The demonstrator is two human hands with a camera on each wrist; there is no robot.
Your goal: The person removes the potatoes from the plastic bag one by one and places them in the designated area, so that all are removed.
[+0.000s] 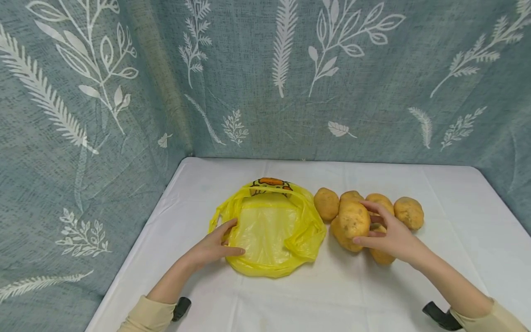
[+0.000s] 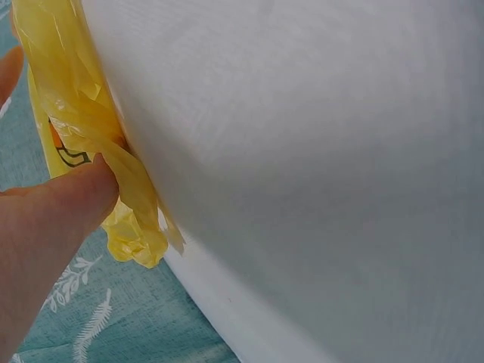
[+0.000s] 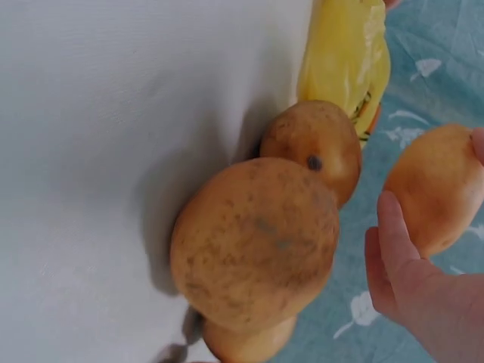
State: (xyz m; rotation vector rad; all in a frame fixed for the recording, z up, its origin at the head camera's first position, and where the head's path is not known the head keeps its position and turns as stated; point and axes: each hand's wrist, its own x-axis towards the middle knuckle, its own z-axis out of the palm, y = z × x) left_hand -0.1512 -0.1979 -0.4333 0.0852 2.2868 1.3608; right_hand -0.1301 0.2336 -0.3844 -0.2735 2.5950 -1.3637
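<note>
A yellow plastic bag [image 1: 265, 230] lies on the table with its mouth spread wide toward me. My left hand [image 1: 212, 248] holds the bag's left rim between thumb and fingers; in the left wrist view the thumb [image 2: 89, 185] presses into the crumpled plastic. Right of the bag, my right hand [image 1: 394, 234] grips a potato [image 1: 354, 219] from its right side. The right wrist view shows this held potato [image 3: 437, 189] raised off the table, apart from the larger potato [image 3: 257, 242]. Several other potatoes sit around and under the right hand, partly hidden by it.
One potato [image 1: 326, 204] stands right beside the bag, and another potato [image 1: 409, 213] is at the group's right end. A white cloth covers the table [image 1: 290, 304]. Blue-green leaf-patterned curtains [image 1: 257, 115] hang behind and to the left of it.
</note>
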